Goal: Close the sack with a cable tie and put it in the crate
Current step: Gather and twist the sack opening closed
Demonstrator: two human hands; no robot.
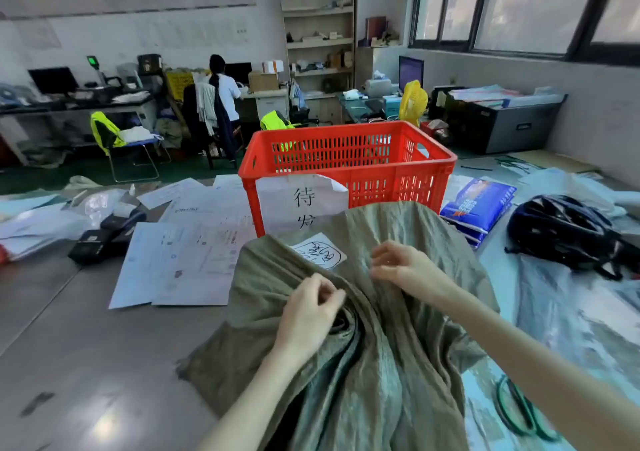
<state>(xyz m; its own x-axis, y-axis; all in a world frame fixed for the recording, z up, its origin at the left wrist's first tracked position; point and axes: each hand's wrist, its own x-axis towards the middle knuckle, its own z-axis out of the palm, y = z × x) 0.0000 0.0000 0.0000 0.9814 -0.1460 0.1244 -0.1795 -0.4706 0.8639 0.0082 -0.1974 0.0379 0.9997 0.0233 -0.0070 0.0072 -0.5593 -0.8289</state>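
**Both hands gathering the mouth of the green sack, crate just behind**

The olive-green sack [374, 364] fills the lower middle of the view, its loose cloth bunched into long folds that run toward the camera over the grey tabletop [69, 346]. The left hand [308, 315] rests on the gathered folds with fingers curled inward, thumb and fingertips pinching a ridge of the cloth. The right hand [398, 265], a little farther on, hovers at the cloth with fingers bent and drawn close together; whether it holds anything between them cannot be told, as it is blurred. Between and just beyond the hands a white label [320, 253] with handwritten marks lies on the sack.

At the lower right, coiled green ties [519, 412] lie on clear plastic sheeting.

To the left of the sack, printed paper sheets [180, 263] are spread over the table, with a black device [104, 239] beside them. To the right sit a stack of blue packets [479, 204] and a dark helmet [564, 232].

Directly behind the sack, touching or nearly so, stands the red slatted crate [349, 159], a white paper sign [301, 201] hanging on its near wall.

Farther back, a person sits at a desk [221, 94] facing away, and shelves [317, 28] stand against the wall.
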